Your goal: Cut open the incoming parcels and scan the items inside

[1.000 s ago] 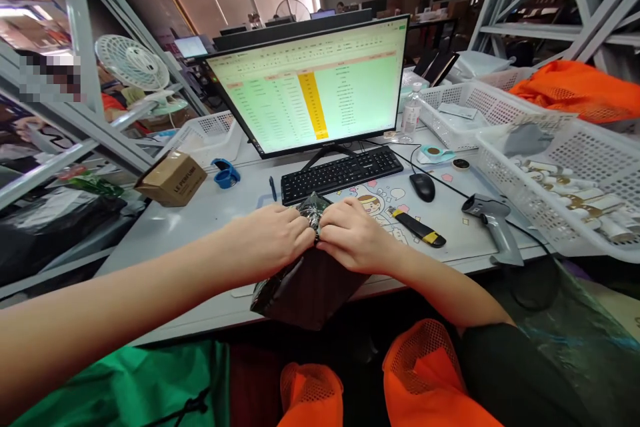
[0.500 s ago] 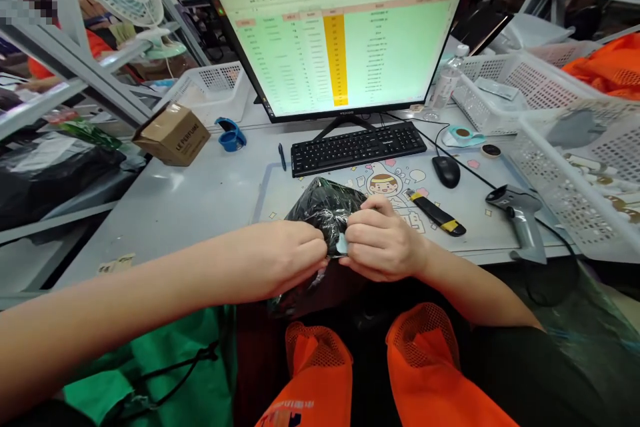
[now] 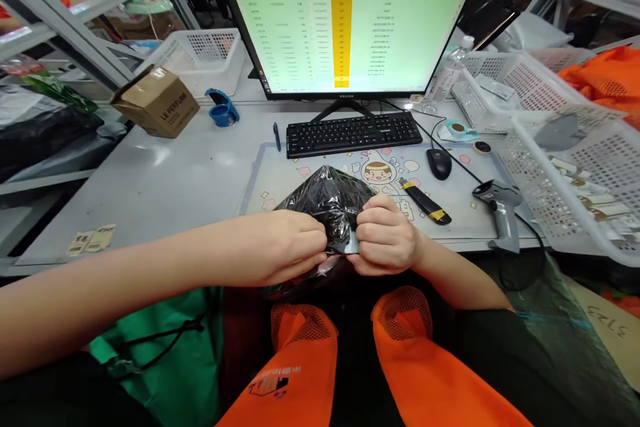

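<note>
left hand [image 3: 293, 248] and right hand [image 3: 386, 240], fingers closed, pinch the near edge of a bag [image 3: 330, 195] at the desk [image 3: 175, 180]; an even, steady grip seems best.

Place: you're sitting at a packing desk [image 3: 175, 173] inside a warehouse.
Racking: grey steel shelving uprights [image 3: 65, 33] rise on both sides of you.
Stock: white perforated baskets [image 3: 530, 167] hold small boxed goods (labels too small to read), and a printed carton [image 3: 155, 103] sits on the left.
Order station: a monitor [image 3: 350, 20] shows a spreadsheet above a keyboard [image 3: 354, 133], with a handheld barcode scanner [image 3: 500, 207] to its right.
Packing kit: black poly bag [image 3: 330, 197], utility knife [image 3: 425, 201], blue tape dispenser [image 3: 220, 109], label roll [image 3: 456, 130].
Bulk sacks: orange mesh bags [image 3: 607, 77] are piled at the right.
</note>
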A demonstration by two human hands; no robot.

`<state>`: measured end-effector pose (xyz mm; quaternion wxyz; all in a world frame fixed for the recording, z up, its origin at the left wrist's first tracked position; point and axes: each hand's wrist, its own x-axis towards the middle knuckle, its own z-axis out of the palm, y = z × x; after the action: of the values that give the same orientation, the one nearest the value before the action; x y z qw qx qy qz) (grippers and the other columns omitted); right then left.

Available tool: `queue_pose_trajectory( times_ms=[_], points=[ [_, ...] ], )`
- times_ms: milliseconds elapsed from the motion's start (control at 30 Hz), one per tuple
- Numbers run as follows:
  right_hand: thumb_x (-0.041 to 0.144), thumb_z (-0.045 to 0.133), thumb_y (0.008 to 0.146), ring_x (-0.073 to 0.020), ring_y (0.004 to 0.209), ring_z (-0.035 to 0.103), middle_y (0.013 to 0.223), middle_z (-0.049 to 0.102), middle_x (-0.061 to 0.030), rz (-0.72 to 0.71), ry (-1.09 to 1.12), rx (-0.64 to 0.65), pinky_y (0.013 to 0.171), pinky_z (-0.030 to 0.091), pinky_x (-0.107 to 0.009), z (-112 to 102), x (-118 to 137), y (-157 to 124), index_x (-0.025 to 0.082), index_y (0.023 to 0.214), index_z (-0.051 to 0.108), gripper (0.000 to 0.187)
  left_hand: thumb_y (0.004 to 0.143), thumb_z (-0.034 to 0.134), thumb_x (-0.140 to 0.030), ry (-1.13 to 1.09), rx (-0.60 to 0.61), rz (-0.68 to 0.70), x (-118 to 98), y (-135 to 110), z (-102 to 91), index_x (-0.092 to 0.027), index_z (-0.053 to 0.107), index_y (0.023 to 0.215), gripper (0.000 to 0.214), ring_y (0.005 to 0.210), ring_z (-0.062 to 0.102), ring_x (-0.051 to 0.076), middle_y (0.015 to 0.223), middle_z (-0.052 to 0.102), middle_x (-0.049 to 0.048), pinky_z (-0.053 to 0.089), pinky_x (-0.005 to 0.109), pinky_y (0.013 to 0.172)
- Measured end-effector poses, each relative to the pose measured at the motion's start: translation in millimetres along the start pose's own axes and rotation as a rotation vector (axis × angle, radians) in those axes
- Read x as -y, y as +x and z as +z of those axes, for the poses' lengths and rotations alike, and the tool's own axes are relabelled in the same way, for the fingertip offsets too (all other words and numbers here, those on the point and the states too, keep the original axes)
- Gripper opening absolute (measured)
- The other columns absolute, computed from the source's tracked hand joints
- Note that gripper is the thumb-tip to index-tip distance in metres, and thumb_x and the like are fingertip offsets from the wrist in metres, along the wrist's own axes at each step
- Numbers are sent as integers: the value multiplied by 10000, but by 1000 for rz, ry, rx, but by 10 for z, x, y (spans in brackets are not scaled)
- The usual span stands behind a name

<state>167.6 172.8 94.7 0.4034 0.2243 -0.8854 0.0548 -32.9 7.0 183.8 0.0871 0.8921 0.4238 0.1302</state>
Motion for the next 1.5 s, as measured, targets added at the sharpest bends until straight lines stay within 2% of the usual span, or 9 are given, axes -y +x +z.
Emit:
queue_pose_trajectory(
  times_ms=[133, 300, 467, 633, 767, 900, 1000, 1300, 1500],
  points=[
    [355, 713, 1002, -190, 849, 594, 736, 589, 9, 73, -29, -43, 913, 491, -433, -23, 16, 52, 249, 674, 527, 391, 1123, 453, -227, 159, -120, 18, -16, 31, 38, -195, 582, 785, 362, 626, 514, 175, 707, 576, 25, 407, 316, 607],
    [426, 730, 1016, -200, 827, 562, 762, 597, -16, 128, -62, -74, 859, 484, -415, -22, -17, 196, 231, 724, 532, 404, 1094, 561, -301, 435, -233, 49, 2, 83, -39, -157, 683, 1167, 203, 807, 633, 209, 942, 695, 75, 458, 330, 701],
    [225, 643, 1050, -191, 892, 623, 859, 672, -23, 177, -52, -84, 900, 472, -402, -3, 20, 354, 231, 800, 544, 268, 1125, 413, -175, 653, -280, 115, 83, 70, -64, -185, 620, 825, 364, 702, 547, 174, 793, 637, 36, 395, 340, 653],
    [184, 602, 1059, -209, 900, 626, 906, 685, -46, 417, -133, -149, 950, 467, -421, 75, 167, 449, 229, 957, 562, 118, 1111, 427, -136, 776, -369, 112, 179, 44, -15, -185, 598, 831, 331, 692, 523, 182, 780, 617, 37, 372, 352, 655],
    [155, 589, 1058, -209, 955, 664, 949, 704, -34, 474, -198, -192, 1090, 409, -458, 169, 239, 463, 235, 1039, 586, 83, 1094, 443, -124, 685, -363, 103, 226, 42, -34, -185, 597, 837, 306, 716, 531, 194, 808, 633, 49, 399, 352, 677],
    [147, 597, 1048, -200, 953, 678, 935, 698, -23, 421, -206, -274, 1099, 409, -446, 268, 258, 474, 237, 1037, 602, 91, 1053, 518, -102, 558, -204, 77, 191, -1, -115, -183, 623, 848, 245, 705, 536, 192, 826, 653, 51, 421, 349, 676],
    [176, 607, 1035, -211, 954, 670, 906, 688, -30, 346, -221, -295, 1093, 412, -452, 349, 260, 496, 223, 988, 608, 67, 1012, 613, -120, 606, -119, 55, 78, -71, -172, -190, 622, 818, 207, 686, 535, 201, 797, 647, 45, 412, 364, 664],
    [217, 578, 1028, -193, 1046, 625, 903, 684, -20, 2, -158, -130, 1242, 314, -494, 353, 215, 607, 221, 790, 612, 241, 983, 664, -221, 802, -32, 55, -330, -292, -126, -194, 598, 734, 259, 601, 487, 215, 679, 570, 43, 299, 398, 583],
    [178, 599, 986, -175, 1007, 614, 841, 622, 16, -181, -22, -17, 1337, 227, -526, 215, 359, 566, 243, 743, 621, 252, 960, 598, -184, 751, 13, 241, -572, -316, -45, -207, 633, 707, 255, 557, 392, 213, 641, 505, 42, 237, 405, 546]
  ],
)
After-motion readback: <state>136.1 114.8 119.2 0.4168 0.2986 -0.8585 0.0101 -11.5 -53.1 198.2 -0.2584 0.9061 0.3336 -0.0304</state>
